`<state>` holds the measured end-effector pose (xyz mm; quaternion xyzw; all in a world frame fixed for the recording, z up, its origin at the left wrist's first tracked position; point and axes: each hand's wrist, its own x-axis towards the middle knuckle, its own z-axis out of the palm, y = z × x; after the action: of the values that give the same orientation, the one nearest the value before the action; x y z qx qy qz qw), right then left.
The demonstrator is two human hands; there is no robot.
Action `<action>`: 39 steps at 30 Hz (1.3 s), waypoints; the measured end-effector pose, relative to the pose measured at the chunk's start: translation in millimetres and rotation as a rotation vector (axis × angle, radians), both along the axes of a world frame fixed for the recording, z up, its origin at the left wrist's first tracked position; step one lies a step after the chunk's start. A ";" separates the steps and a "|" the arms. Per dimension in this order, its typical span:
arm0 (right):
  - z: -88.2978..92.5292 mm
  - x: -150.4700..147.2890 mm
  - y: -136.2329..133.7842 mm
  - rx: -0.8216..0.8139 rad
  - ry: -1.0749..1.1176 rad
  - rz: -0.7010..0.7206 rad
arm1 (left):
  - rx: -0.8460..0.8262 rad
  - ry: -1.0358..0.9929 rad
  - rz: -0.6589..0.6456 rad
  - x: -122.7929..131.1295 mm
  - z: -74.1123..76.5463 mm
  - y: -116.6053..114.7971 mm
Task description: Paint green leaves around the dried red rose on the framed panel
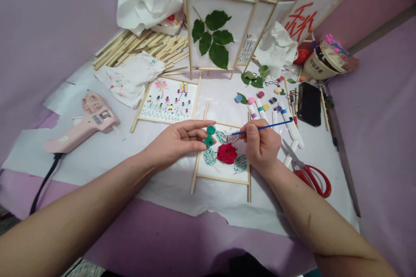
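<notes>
"What's the left hand (177, 143) doing?"

"It's half open, with thumb and fingers pinching two joined green paint caps (209, 136). I can't see what's inside them."

"And the right hand (260, 147)?"

"Curled closed around a blue paintbrush (263, 127), its tip at a leaf drawn on the wood-framed paper panel (203, 171), beside a red rose (226, 153)."

"Any other containers?"

"Small paint pots (256, 97) lie scattered beyond the panel, near white paint tubes (291, 123). Further right, a beige paper tub (316, 69) holds a brush with something pink, though its contents are hard to make out."
</notes>
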<state>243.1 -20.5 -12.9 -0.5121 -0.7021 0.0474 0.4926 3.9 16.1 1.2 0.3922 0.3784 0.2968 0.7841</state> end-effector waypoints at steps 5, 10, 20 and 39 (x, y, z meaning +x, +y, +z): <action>-0.4 0.7 1.3 -0.004 -0.006 0.022 | 0.009 -0.003 0.000 -0.3 0.8 -0.3; 2.5 -0.4 1.0 -0.011 -0.025 0.015 | 0.010 0.006 0.003 -0.1 0.7 0.1; 1.1 0.1 0.0 0.001 0.016 -0.016 | -0.002 0.009 0.006 0.0 0.7 -0.6; 2.5 -0.3 0.1 -0.036 0.012 -0.034 | 0.009 0.063 0.014 1.3 4.1 -0.3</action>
<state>242.8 -20.4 -10.4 -0.5324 -0.6893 0.0547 0.4882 5.1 15.7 5.4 0.4022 0.4042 0.2914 0.7681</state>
